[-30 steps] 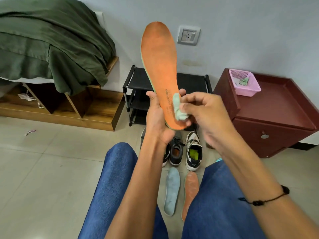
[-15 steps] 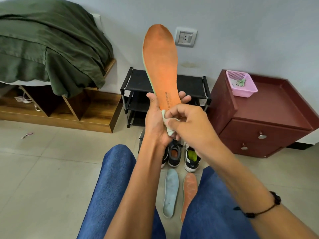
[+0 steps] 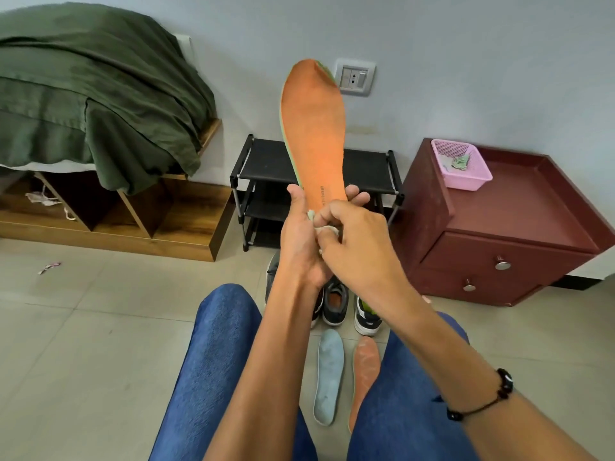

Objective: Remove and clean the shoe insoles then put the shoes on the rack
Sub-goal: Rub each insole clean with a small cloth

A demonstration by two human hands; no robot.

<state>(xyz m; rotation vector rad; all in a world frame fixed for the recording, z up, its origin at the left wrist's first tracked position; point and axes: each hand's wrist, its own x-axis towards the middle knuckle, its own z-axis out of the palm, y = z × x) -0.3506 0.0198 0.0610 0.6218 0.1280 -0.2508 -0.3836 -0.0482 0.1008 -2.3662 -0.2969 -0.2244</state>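
Observation:
My left hand (image 3: pixel 301 237) grips the heel end of an orange insole (image 3: pixel 312 128) with a green edge and holds it upright in front of me. My right hand (image 3: pixel 352 241) pinches a small pale cloth (image 3: pixel 324 229) against the insole's heel, just above my left palm. On the floor between my knees lie a light blue insole (image 3: pixel 329 377) and a second orange insole (image 3: pixel 364 364). Behind them stand dark sneakers (image 3: pixel 336 302), partly hidden by my arms. The black shoe rack (image 3: pixel 266 168) stands against the wall behind the insole.
A dark red bedside cabinet (image 3: pixel 509 227) with a pink basket (image 3: pixel 461 168) on top stands at the right. A bed with a green blanket (image 3: pixel 93 94) over a wooden base (image 3: pixel 109 214) fills the left. Pale floor tiles (image 3: pixel 100 344) spread to my left.
My right hand has slid the cloth down the insole from its lower middle to the heel. The insole has stayed upright in my left hand.

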